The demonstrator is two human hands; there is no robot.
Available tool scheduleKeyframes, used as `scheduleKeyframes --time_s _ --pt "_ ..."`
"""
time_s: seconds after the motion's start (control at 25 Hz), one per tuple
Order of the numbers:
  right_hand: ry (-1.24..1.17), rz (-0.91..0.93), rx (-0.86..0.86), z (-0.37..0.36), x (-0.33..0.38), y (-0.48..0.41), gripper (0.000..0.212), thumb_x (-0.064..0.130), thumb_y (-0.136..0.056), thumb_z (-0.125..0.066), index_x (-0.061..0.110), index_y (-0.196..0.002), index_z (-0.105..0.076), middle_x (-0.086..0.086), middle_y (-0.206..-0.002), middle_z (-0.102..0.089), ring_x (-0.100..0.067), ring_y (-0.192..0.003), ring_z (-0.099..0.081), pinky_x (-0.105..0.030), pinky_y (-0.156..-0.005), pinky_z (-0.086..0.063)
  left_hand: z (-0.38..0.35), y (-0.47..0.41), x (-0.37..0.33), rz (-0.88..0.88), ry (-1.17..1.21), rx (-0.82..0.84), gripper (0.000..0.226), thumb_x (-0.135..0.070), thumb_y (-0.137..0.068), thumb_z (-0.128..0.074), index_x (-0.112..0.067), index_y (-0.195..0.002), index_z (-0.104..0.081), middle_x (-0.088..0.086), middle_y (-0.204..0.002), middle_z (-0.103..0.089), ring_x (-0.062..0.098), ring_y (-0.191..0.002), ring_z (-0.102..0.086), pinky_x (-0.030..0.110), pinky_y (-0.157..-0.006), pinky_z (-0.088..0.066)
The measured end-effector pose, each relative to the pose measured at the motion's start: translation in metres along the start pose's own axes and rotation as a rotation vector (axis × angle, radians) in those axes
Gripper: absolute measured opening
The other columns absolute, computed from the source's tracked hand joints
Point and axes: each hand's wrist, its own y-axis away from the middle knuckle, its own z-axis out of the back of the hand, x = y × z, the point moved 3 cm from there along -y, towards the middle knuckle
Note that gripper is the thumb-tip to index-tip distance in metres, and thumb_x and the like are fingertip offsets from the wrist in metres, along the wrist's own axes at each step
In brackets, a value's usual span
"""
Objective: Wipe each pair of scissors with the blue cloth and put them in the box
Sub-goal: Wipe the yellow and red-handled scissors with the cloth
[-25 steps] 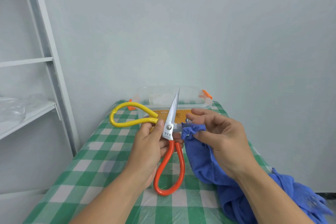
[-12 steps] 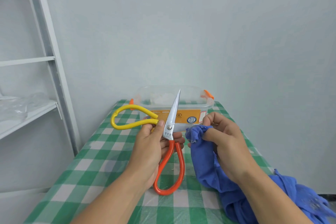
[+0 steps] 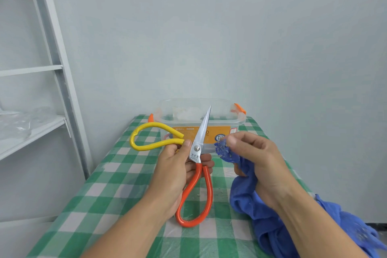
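One stroke seemingly done: your right hand (image 3: 261, 159), pinching the cloth (image 3: 245, 197), had slid clear of the scissors (image 3: 201, 132) your left hand (image 3: 173, 170) gripped.

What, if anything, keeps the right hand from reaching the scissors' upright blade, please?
Likely nothing, so yes: the right hand pinches the blue cloth just beside the upright blade, with only open air between.

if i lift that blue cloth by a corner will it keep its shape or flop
Probably flops: the cloth sags in loose folds below the right hand pinching its corner. Likely light, since a fingertip pinch holds up that raised part. Its surface looks fuzzy, so it should grip rather than slip.
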Motion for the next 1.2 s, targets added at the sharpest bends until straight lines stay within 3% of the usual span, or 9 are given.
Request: scheduleKeyframes --time_s 0.2,0.36,0.56,0.68,0.8,0.92,1.0,1.12,1.2 --pt "0.108 0.120 -0.089 -0.004 0.005 0.001 0.011 -0.006 -0.076 -0.079 -0.004 -0.083 -0.071 -0.007 -0.068 -0.073 -0.015 -0.059 -0.068 -0.020 -0.054 -0.051 -0.005 0.004 0.004 -0.022 -0.014 0.053 0.025 -0.016 -0.106 -0.044 0.006 -0.112 -0.053 0.024 -0.083 -0.071 0.033 -0.071 -0.068 0.039 -0.065 -0.061" --pt "0.217 0.241 -0.052 -0.011 0.007 0.000 0.008 -0.009 -0.079 -0.076 -0.002 -0.082 -0.072 -0.008 -0.070 -0.073 -0.017 -0.062 -0.069 -0.025 -0.062 -0.057 -0.010 0.006 0.006 -0.084 -0.107 0.086 0.021 -0.018 -0.106 -0.045 0.001 -0.107 -0.054 0.022 -0.087 -0.070 0.031 -0.071 -0.069 0.044 -0.071 -0.061" --pt "0.639 0.353 -0.174 -0.011 -0.003 -0.007 0.012 0.023 -0.077 -0.085 0.031 -0.077 -0.075 0.012 -0.084 -0.063 -0.016 -0.092 -0.060 -0.033 -0.074 -0.050 -0.011 0.008 0.008 -0.140 -0.174 0.132 0.022 -0.019 -0.107 -0.043 -0.001 -0.108 -0.055 0.019 -0.090 -0.072 0.030 -0.071 -0.070 0.050 -0.075 -0.061" --pt "0.732 0.283 -0.306 -0.008 -0.002 -0.009 0.025 0.036 -0.071 -0.087 0.033 -0.081 -0.065 0.016 -0.091 -0.061 -0.006 -0.098 -0.054 -0.025 -0.076 -0.044 -0.010 0.006 0.009 -0.139 -0.156 0.112 0.021 -0.017 -0.107 -0.042 0.001 -0.108 -0.054 0.020 -0.084 -0.071 0.030 -0.068 -0.068 0.047 -0.070 -0.061" --pt "0.576 0.080 -0.200 -0.006 -0.005 -0.014 0.021 0.036 -0.079 -0.083 0.024 -0.089 -0.069 0.014 -0.087 -0.069 0.002 -0.083 -0.061 -0.017 -0.070 -0.044 -0.010 0.004 0.012 -0.186 -0.223 0.090 0.021 -0.019 -0.107 -0.044 -0.002 -0.108 -0.056 0.016 -0.082 -0.073 0.034 -0.070 -0.069 0.056 -0.076 -0.060" --pt "0.625 0.015 -0.133 -0.009 -0.011 -0.014 0.032 0.043 -0.090 -0.069 0.018 -0.070 -0.070 0.007 -0.063 -0.068 -0.006 -0.058 -0.056 -0.029 -0.065 -0.043 -0.010 0.001 0.014 -0.236 -0.285 0.072 0.018 -0.019 -0.106 -0.045 -0.008 -0.102 -0.058 0.014 -0.080 -0.073 0.037 -0.070 -0.069 0.058 -0.075 -0.059" --pt "0.789 0.055 -0.163 -0.009 -0.011 -0.014 0.040 0.054 -0.093 -0.060 0.024 -0.066 -0.067 0.013 -0.060 -0.067 -0.005 -0.056 -0.053 -0.034 -0.072 -0.041 -0.009 -0.001 0.014 -0.262 -0.321 0.063 0.019 -0.023 -0.106 -0.047 -0.010 -0.100 -0.059 0.017 -0.080 -0.071 0.043 -0.070 -0.066 0.058 -0.071 -0.059" --pt "0.745 0.055 -0.159 -0.008 -0.012 -0.013 0.049 0.057 -0.095 -0.055 0.023 -0.061 -0.066 0.013 -0.060 -0.069 -0.009 -0.061 -0.059 -0.039 -0.085 -0.044 -0.010 0.000 0.012 -0.262 -0.324 0.067 0.018 -0.019 -0.107 -0.046 -0.006 -0.101 -0.056 0.014 -0.077 -0.071 0.041 -0.068 -0.066 0.056 -0.068 -0.060" --pt "0.726 0.013 -0.180 -0.007 -0.014 -0.014 0.059 0.064 -0.092 -0.053 0.014 -0.063 -0.065 0.006 -0.058 -0.069 -0.017 -0.061 -0.062 -0.041 -0.074 -0.050 -0.011 0.001 0.015 -0.249 -0.310 0.067 0.017 -0.017 -0.107 -0.044 -0.005 -0.100 -0.053 0.009 -0.073 -0.070 0.036 -0.066 -0.066 0.054 -0.067 -0.059"
